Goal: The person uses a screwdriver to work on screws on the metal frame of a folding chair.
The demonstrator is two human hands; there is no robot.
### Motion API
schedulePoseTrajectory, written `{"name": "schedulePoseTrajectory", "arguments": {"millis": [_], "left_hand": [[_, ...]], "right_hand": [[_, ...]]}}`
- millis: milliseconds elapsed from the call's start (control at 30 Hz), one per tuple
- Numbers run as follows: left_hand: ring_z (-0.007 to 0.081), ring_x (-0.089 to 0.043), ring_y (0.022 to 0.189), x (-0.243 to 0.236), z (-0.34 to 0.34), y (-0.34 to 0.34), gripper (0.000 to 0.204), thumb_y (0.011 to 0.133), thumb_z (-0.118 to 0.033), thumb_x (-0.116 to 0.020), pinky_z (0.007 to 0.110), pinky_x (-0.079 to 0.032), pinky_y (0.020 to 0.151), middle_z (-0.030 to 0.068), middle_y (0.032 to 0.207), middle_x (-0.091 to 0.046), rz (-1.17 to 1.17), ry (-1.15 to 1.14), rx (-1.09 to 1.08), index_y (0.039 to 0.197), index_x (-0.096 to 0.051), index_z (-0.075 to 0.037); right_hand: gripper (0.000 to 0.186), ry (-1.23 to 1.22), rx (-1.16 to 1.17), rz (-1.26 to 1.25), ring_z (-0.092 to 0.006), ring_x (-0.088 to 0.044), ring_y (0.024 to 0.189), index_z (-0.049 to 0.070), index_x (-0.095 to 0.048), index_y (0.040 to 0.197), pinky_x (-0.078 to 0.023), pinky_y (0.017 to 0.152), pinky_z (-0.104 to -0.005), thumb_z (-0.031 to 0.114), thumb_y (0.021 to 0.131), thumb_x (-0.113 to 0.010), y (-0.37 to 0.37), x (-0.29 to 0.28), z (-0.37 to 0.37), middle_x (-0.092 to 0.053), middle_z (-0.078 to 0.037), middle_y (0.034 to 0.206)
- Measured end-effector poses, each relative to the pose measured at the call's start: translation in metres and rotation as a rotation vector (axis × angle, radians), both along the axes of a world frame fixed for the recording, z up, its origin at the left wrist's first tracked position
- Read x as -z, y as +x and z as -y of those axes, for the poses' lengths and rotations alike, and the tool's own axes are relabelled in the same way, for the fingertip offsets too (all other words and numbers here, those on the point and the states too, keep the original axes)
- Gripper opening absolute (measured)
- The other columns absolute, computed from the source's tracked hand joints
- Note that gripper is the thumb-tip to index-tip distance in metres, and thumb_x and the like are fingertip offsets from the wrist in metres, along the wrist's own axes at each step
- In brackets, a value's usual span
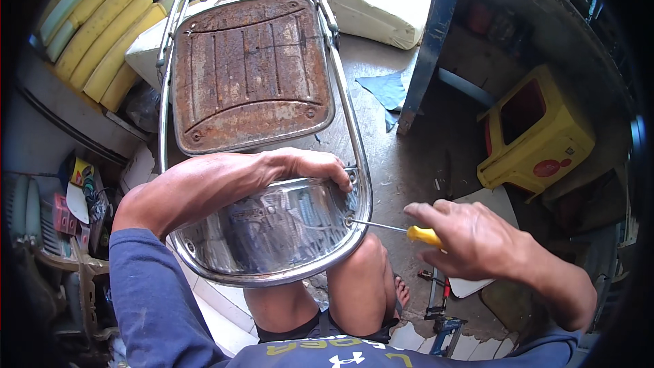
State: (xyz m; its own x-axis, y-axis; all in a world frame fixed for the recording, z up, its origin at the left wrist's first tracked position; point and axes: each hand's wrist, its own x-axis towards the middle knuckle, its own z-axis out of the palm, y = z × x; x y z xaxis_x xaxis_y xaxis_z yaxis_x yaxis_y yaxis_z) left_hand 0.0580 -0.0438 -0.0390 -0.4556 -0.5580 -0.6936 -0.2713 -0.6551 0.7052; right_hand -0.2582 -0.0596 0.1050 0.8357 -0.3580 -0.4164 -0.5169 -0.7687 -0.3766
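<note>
A metal-framed chair lies tipped across my lap, with its rusty seat plate (252,71) farther away and its shiny curved backrest panel (266,228) near me. My left forearm reaches across the panel's far edge. There my left hand (313,167) is closed over the panel's upper right corner, beside the chrome tube frame (363,184). On the right my right hand (470,235) holds a screwdriver (424,236) by its yellow handle, its fingers partly stretched. The thin shaft points left, its tip at a screw (349,221) on the panel's right side.
Yellow foam pieces (112,34) are stacked at the far left. A yellow plastic stool (538,133) lies on its side at the right, beyond a blue post (432,41). Tools (443,307) lie on the floor by my foot. A cluttered shelf (75,259) stands left.
</note>
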Motion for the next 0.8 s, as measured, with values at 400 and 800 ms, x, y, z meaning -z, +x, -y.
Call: {"name": "schedulePoseTrajectory", "arguments": {"millis": [400, 800], "left_hand": [[0.0135, -0.067, 0.082, 0.043, 0.015, 0.002, 0.027, 0.09, -0.023, -0.074, 0.032, -0.055, 0.075, 0.0044, 0.098, -0.074, -0.035, -0.063, 0.091, 0.108, -0.073, -0.002], [0.017, -0.067, 0.065, 0.057, 0.019, -0.003, 0.025, 0.093, -0.028, -0.065, 0.035, -0.057, 0.065, 0.0058, 0.084, -0.074, -0.09, 0.005, 0.123, 0.099, -0.075, -0.006]], "right_hand": [[0.037, 0.146, 0.118, -0.08, -0.0419, -0.073, 0.092, -0.002, -0.071, 0.118, -0.059, 0.082, -0.0481, 0.027, 0.096, -0.062, 0.003, 0.005, 0.005, -0.073, -0.029, 0.093], [0.037, -0.567, -0.475, 0.115, -0.0392, -0.072, 0.086, -0.001, -0.062, 0.126, -0.059, 0.072, -0.0451, 0.015, 0.093, -0.062, -0.023, 0.02, -0.017, -0.069, -0.021, 0.1]]}}
